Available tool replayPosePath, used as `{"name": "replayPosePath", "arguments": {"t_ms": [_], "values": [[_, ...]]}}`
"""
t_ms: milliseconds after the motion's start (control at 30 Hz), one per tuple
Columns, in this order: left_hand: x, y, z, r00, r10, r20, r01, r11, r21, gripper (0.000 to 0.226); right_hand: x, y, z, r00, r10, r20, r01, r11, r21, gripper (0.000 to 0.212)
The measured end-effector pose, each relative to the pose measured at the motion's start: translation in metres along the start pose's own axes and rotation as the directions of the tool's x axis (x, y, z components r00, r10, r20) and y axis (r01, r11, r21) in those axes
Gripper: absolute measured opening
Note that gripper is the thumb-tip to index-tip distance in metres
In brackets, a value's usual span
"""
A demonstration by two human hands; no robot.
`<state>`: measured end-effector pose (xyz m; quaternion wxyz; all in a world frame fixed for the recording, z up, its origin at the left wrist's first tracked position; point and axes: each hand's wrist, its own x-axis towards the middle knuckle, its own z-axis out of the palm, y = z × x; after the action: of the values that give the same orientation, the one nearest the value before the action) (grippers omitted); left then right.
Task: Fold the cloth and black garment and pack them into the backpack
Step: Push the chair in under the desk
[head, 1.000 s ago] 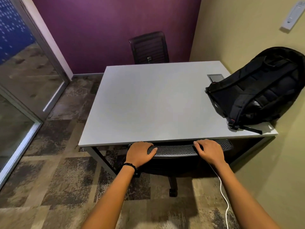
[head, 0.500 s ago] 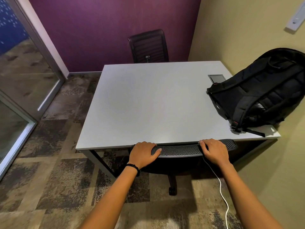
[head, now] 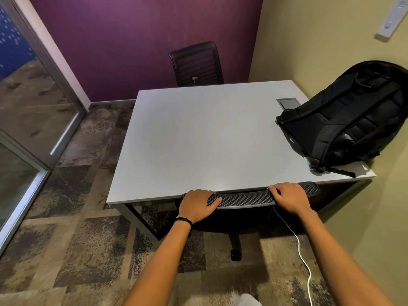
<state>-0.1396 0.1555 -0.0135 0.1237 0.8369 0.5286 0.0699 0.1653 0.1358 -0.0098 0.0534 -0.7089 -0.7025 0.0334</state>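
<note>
Head view: the backpack (head: 344, 120) lies on the near right part of the table (head: 198, 140), its upper end leaning against the yellow-green wall (head: 309, 40) on the right. It is black, with the padded back panel and both shoulder straps facing up. Small red marks show at the strap ends, and one thin strap trails flat on the table toward the near right corner. Whether its zips are closed cannot be told from this side.

Just beyond the backpack's left end, a grey rectangular cable hatch (head: 288, 103) is set into the pale grey table.

The near chair (head: 245, 197) is pushed under the near edge of the table, only its black mesh backrest and wheeled base showing. The left grip (head: 196, 205) clasps the left end of the backrest top, fingers curled over it and thumb lying along the mesh. The right grip (head: 289, 197) clasps the right end in the same way. A dark wristband (head: 184, 221) circles the left wrist, and a white cable (head: 302, 252) hangs beside the right forearm.

A far chair (head: 196, 65) stands at the far side against the purple wall (head: 132, 40). A glass door (head: 26, 107) is on the left, over patterned carpet (head: 66, 239).
</note>
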Motion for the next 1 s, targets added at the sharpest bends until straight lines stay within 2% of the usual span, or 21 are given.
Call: {"name": "replayPosePath", "arguments": {"t_ms": [200, 333, 400, 500, 633, 767, 833, 900, 1000], "values": [[-0.002, -0.005, 0.005, 1.000, -0.010, 0.003, 0.010, 1.000, -0.017, 0.069, 0.005, -0.008, 0.001, 0.985, 0.039, 0.170, -0.034, 0.999, -0.031, 0.046], [0.004, 0.011, 0.004, 1.000, 0.012, 0.012, -0.012, 0.999, -0.035, 0.084, 0.009, -0.001, -0.006, 0.961, 0.117, 0.249, -0.114, 0.993, -0.025, 0.053], [0.005, 0.004, -0.001, 0.999, 0.000, 0.037, 0.002, 0.999, -0.047, 0.081, 0.012, -0.012, -0.006, 0.952, 0.116, 0.283, -0.111, 0.993, -0.033, 0.054], [0.010, -0.008, -0.004, 0.984, -0.037, 0.171, 0.049, 0.997, -0.063, 0.070, 0.016, -0.021, -0.007, 0.941, 0.091, 0.327, -0.081, 0.996, -0.043, 0.054], [0.027, -0.004, -0.005, 0.927, -0.080, 0.367, 0.108, 0.992, -0.057, 0.060, 0.025, -0.019, -0.005, 0.905, 0.065, 0.421, -0.074, 0.997, 0.005, 0.052], [0.049, 0.007, -0.007, 0.826, -0.127, 0.549, 0.195, 0.979, -0.066, 0.062, 0.036, -0.018, -0.002, 0.883, 0.030, 0.469, -0.075, 0.994, 0.078, 0.049], [0.061, 0.008, -0.009, 0.751, -0.145, 0.645, 0.269, 0.958, -0.097, 0.065, 0.042, -0.018, 0.002, 0.875, 0.018, 0.484, -0.069, 0.994, 0.089, 0.048], [0.073, 0.006, -0.011, 0.649, -0.160, 0.743, 0.343, 0.934, -0.098, 0.070, 0.049, -0.017, 0.006, 0.851, -0.004, 0.525, -0.057, 0.993, 0.100, 0.046], [0.095, 0.004, -0.016, 0.450, -0.197, 0.871, 0.411, 0.912, -0.006, 0.087, 0.062, -0.018, 0.009, 0.788, -0.062, 0.613, -0.027, 0.991, 0.134, 0.043]]}}
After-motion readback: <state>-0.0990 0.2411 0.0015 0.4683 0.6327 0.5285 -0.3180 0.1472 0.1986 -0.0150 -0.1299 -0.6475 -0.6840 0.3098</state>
